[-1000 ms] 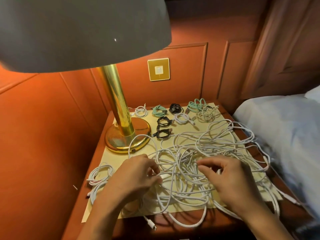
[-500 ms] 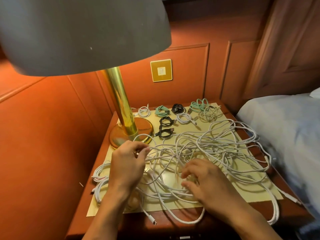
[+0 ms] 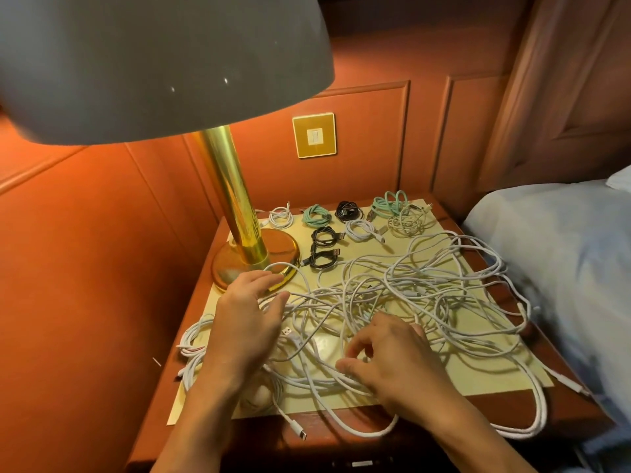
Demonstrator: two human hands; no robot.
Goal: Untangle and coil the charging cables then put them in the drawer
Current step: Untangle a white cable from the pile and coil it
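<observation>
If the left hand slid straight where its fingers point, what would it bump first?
Probably the lamp's brass base, just ahead of the left hand. A white cable loop arches there too, so which comes first is unclear.

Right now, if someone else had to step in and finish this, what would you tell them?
Left hand: open, resting on the tangled white cables by the lamp base.
Right hand: fingers curled, pinching a strand of that tangle.
Done: several small coils lie at the back of the nightstand.
Left: untangle and coil the white pile, then put everything in the drawer; no open drawer shows.
</observation>
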